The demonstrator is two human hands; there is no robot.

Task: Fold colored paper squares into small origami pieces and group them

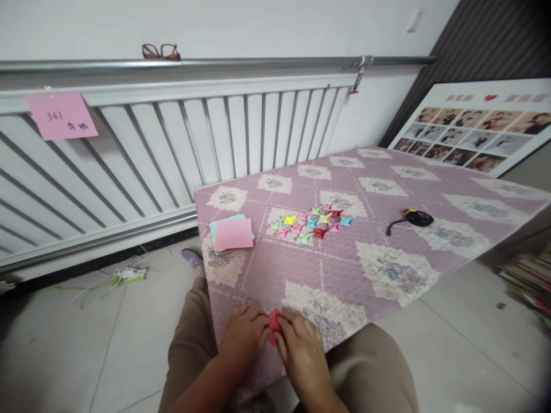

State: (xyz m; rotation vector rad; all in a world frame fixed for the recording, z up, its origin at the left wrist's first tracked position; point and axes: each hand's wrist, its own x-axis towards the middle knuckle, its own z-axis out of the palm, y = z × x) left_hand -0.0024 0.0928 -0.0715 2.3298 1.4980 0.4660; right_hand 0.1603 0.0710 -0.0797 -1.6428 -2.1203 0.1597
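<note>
Between my two hands, close to the near corner of the table, is a small folded piece of red paper [274, 322]. My left hand [244, 330] pinches its left side with bent fingers. On its right side the fingers and thumb of my right hand [301, 347] grip it too. The fingers cover part of the paper. Farther out lie several small folded paper pieces [313, 222] in pink, green, yellow, blue and red, set in rows. To their left rests a stack of coloured paper sheets [233, 234], pink on top.
A purple flowered cloth [275, 269] covers the table. A black object with a strap [417, 218] lies at the right. Behind stand a white radiator [258, 126] with a pink note [62, 116], glasses [161, 52] on the pipe, and a photo board [469, 129]. A power strip [131, 275] is on the floor.
</note>
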